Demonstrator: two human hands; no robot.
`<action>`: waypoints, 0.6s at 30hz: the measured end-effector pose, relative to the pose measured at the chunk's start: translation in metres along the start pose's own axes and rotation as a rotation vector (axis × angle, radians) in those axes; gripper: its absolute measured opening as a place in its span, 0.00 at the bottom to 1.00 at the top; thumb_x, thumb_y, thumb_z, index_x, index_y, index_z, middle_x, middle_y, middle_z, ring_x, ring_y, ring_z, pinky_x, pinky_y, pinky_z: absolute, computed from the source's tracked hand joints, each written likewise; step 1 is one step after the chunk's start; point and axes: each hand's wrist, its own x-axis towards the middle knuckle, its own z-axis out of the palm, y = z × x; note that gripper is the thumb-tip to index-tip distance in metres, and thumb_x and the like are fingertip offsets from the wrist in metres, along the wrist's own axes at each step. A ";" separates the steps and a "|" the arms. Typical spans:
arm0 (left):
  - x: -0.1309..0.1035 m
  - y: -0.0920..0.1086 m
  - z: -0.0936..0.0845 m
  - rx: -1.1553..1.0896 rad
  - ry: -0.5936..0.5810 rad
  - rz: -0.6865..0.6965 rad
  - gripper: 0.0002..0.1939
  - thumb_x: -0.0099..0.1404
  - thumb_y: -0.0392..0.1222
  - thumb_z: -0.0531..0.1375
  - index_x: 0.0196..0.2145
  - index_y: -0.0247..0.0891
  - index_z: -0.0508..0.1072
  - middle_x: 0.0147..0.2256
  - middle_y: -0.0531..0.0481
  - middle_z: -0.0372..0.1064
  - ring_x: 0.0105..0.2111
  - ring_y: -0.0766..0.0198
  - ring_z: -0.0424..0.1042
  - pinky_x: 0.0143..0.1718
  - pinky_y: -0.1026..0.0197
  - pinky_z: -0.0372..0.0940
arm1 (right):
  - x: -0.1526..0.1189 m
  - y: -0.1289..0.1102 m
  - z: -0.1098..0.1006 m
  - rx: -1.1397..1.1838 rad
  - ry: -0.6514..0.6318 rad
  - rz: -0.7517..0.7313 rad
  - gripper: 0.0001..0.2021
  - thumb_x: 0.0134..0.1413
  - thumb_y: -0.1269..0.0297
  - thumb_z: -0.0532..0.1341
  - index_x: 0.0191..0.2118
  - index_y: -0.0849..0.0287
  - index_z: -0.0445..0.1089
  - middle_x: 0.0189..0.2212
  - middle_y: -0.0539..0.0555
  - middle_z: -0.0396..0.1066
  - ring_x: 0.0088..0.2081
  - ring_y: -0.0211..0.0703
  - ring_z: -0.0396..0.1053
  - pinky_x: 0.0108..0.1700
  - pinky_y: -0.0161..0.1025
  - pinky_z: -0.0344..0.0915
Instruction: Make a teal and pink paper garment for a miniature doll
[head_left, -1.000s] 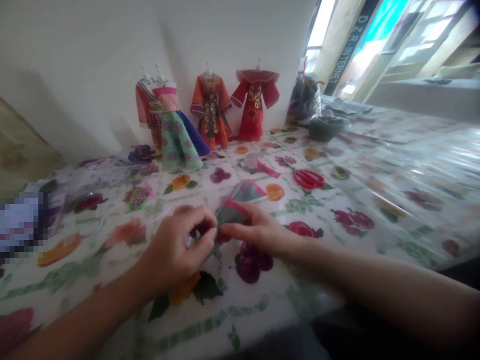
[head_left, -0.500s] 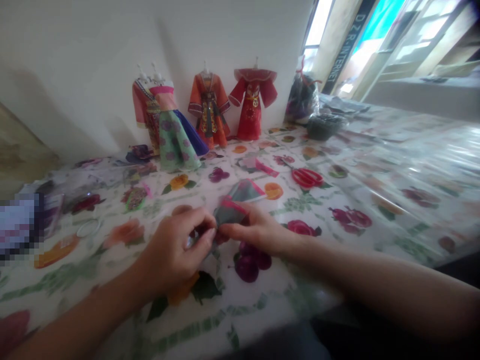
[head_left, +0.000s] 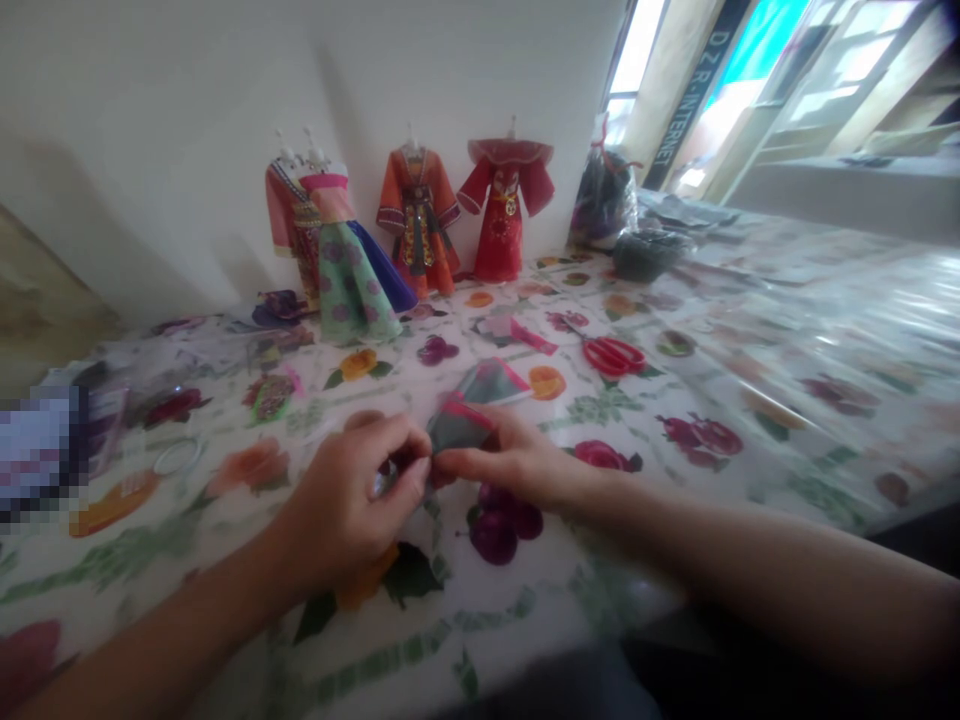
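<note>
A small grey-green fabric piece with a pink edge (head_left: 456, 428) is between my hands above the flowered tablecloth (head_left: 525, 620). My right hand (head_left: 510, 458) pinches it between thumb and fingers. The fingertips of my left hand (head_left: 375, 485) are pressed together at the fabric's left end, touching it close to my right fingertips. Just behind lies another grey piece with a pink edge (head_left: 491, 382). The exact grip of my left fingertips is hard to make out.
Red-handled scissors (head_left: 613, 355) lie behind on the right. Miniature dresses on stands, among them a red dress (head_left: 506, 205) and an orange dress (head_left: 417, 215), line the wall. A dark bowl (head_left: 649, 255) and a plastic bag (head_left: 604, 200) stand at the back right.
</note>
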 end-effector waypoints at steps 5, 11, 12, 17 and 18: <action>-0.002 0.001 0.000 -0.021 0.003 -0.014 0.05 0.65 0.39 0.56 0.30 0.41 0.69 0.27 0.55 0.69 0.29 0.63 0.69 0.31 0.61 0.62 | 0.001 0.000 0.000 -0.002 -0.002 -0.005 0.02 0.54 0.68 0.64 0.33 0.60 0.73 0.30 0.50 0.75 0.33 0.38 0.72 0.39 0.35 0.69; -0.001 0.001 0.000 -0.018 0.000 -0.016 0.05 0.64 0.38 0.55 0.29 0.41 0.68 0.27 0.55 0.68 0.29 0.63 0.69 0.30 0.61 0.61 | 0.002 0.002 0.000 0.007 -0.020 -0.014 0.02 0.54 0.67 0.65 0.33 0.60 0.72 0.31 0.51 0.75 0.36 0.39 0.73 0.40 0.35 0.69; -0.001 0.000 0.000 -0.016 -0.001 -0.017 0.05 0.64 0.38 0.55 0.29 0.41 0.68 0.27 0.55 0.68 0.29 0.63 0.69 0.30 0.61 0.61 | 0.002 0.002 0.000 0.003 -0.019 -0.011 0.02 0.54 0.67 0.65 0.33 0.59 0.73 0.31 0.51 0.75 0.36 0.39 0.73 0.40 0.35 0.69; -0.001 0.000 0.000 -0.008 0.005 -0.003 0.05 0.64 0.38 0.55 0.30 0.41 0.68 0.26 0.55 0.68 0.29 0.63 0.69 0.31 0.61 0.62 | 0.001 0.003 0.000 -0.007 -0.009 -0.010 0.02 0.54 0.67 0.65 0.33 0.59 0.73 0.31 0.50 0.75 0.34 0.39 0.72 0.37 0.35 0.69; -0.002 0.000 0.000 -0.006 0.006 0.004 0.05 0.65 0.38 0.55 0.30 0.41 0.68 0.26 0.55 0.68 0.29 0.63 0.69 0.31 0.61 0.62 | 0.001 0.003 0.000 -0.006 -0.011 -0.011 0.02 0.54 0.67 0.65 0.33 0.59 0.73 0.31 0.50 0.75 0.34 0.39 0.72 0.38 0.35 0.68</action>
